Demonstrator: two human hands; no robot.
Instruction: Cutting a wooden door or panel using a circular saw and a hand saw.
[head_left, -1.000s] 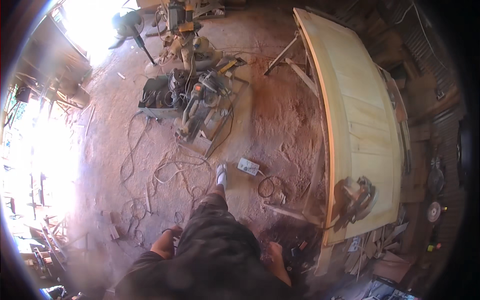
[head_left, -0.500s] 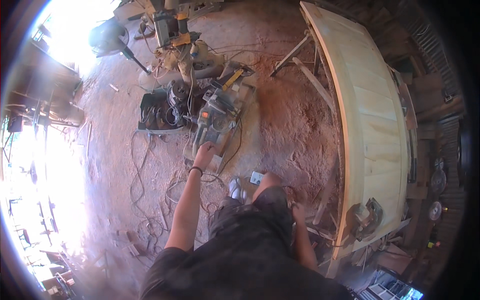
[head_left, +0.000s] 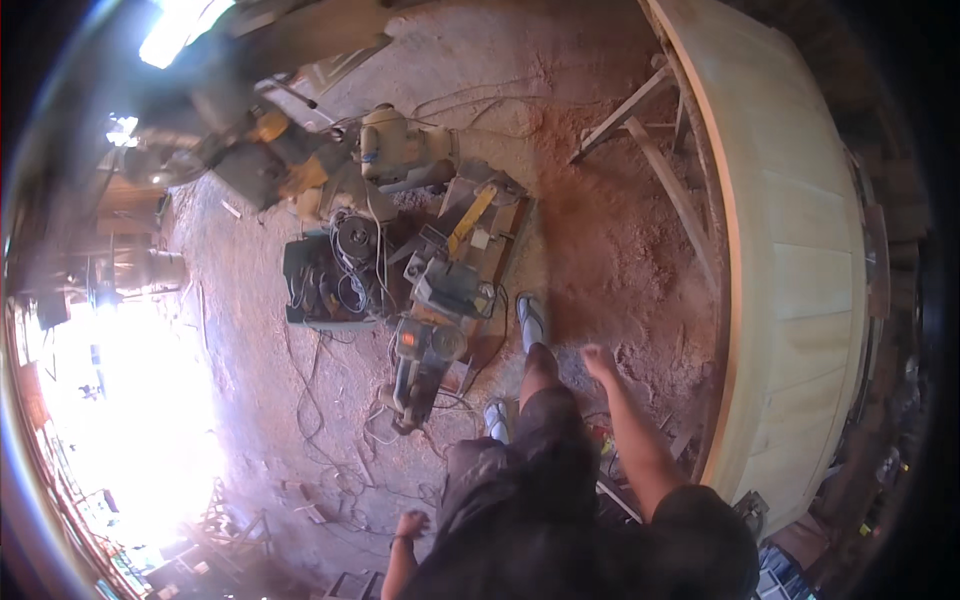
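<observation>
My right hand [head_left: 597, 361] swings out over the dusty floor beside the power tools, loosely closed with nothing in it. My left hand [head_left: 410, 524] hangs by my left leg; its fingers are blurred. In front of me, a heap of power tools [head_left: 440, 285] sits on boards on the floor, with a green case [head_left: 305, 285] of tools to its left and a yellow tool [head_left: 470, 218] at its far end. Larger cream machinery [head_left: 405, 145] stands behind them.
A long pale wooden panel [head_left: 790, 270] on a timber trestle [head_left: 625, 110] runs along my right, with a saw [head_left: 750, 510] at its near end. Cables [head_left: 310, 420] lie tangled on the dusty floor [head_left: 620, 270]. Bright daylight enters from the left.
I have stepped forward; the tools and panel now sit lower in the view. My left hand has drawn back from over the tools, and my right hand has swung forward.
</observation>
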